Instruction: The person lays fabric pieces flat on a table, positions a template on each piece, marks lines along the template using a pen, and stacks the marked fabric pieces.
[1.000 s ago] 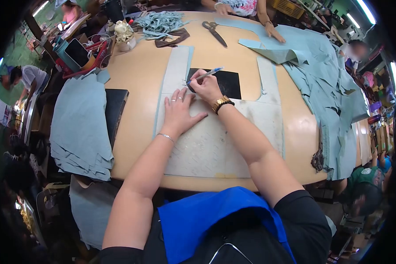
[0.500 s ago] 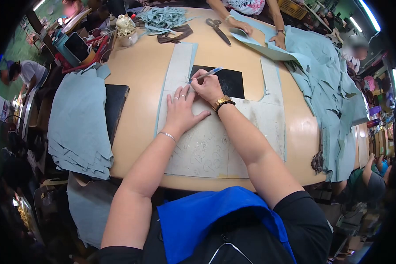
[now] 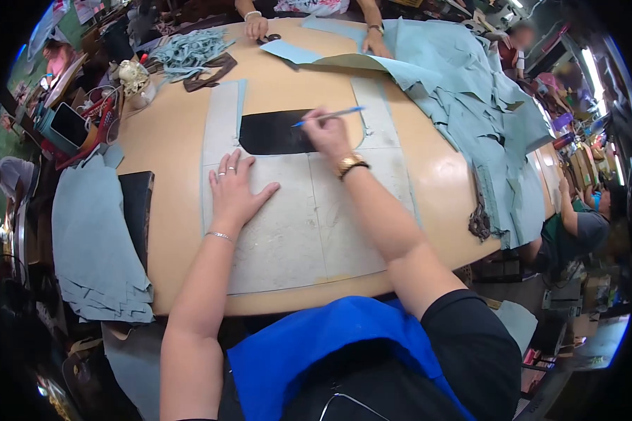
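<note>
A large off-white, U-shaped pattern sheet (image 3: 277, 238) lies on the table, with thin edges of light blue material showing beneath its sides. My left hand (image 3: 233, 191) rests flat on its left part, fingers spread, below the inner corner of the cutout. A blue-tipped pen (image 3: 345, 112) is gripped in my right hand (image 3: 330, 137), which is over the right side of the cutout. The tip points left above a black flat piece (image 3: 270, 132) that lies inside the cutout; whether it touches cannot be told.
Across the table (image 3: 439, 189), another person's hands are at scissors (image 3: 271, 38) and a blue sheet (image 3: 344, 59). Draped blue material (image 3: 463, 91) covers the right side, with dark-handled scissors (image 3: 479, 223) beside it. Stacked blue pieces (image 3: 95, 238), a red basket (image 3: 105, 125) and scraps (image 3: 186, 52) are left.
My right hand and pen have moved from the cutout's left edge to its right side, away from my left hand. The view has shifted. The other person's one hand has reached the scissors.
</note>
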### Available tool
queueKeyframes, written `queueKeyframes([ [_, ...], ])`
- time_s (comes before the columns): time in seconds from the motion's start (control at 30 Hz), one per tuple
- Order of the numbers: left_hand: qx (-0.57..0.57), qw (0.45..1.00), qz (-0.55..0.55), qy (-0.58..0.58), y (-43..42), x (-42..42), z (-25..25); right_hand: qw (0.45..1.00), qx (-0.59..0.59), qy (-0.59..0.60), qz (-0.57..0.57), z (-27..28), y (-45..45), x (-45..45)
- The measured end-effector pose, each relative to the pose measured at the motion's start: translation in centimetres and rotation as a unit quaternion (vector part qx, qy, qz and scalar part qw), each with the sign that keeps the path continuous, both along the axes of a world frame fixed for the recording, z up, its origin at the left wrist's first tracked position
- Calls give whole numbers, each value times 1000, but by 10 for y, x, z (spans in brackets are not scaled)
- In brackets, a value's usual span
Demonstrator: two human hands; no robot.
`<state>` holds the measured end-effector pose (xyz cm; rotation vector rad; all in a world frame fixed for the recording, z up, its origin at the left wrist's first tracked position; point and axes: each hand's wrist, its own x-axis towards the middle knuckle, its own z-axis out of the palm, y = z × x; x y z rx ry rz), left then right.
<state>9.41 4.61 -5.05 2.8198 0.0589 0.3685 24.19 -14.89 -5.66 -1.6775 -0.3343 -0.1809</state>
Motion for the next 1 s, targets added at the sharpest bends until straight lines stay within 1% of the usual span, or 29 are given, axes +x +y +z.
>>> queueKeyframes([
  [0.03,3,1000,1,5,-1,0,1,1000,-15,10,-22,1,-32,4],
  [0.07,4,1000,2,9,-1,-1,2,993,-34,-83,-76,-15,-66,19],
  [0.1,5,1000,4,13,-2,-1,3,989,-66,-71,-110,-16,-97,22],
  [0.13,6,1000,5,17,-2,-1,3,991,-34,-43,-124,-20,-121,24],
  [0.17,5,1000,6,15,-2,0,2,991,-15,-43,-122,-18,-137,20],
  [0.27,4,1000,5,12,-2,0,1,995,-23,-3,-102,-32,-162,21],
  [0.4,3,1000,3,7,-3,-1,2,991,-87,-7,-100,-16,-152,9],
  [0.43,2,1000,3,5,-3,-2,2,990,-100,-30,-99,-17,-152,9],
  [0.63,11,1000,-2,-2,-1,0,-3,986,-136,-26,-94,-9,-147,3],
  [0.73,10,1000,-5,0,-1,-1,-1,985,-137,-35,-102,-11,-148,4],
  [0.83,12,1000,-4,3,-1,-1,-1,989,-106,-33,-95,-13,-146,5],
  [1.0,7,1000,-2,-2,-2,-2,2,988,-114,-36,-101,-14,-147,6],
])
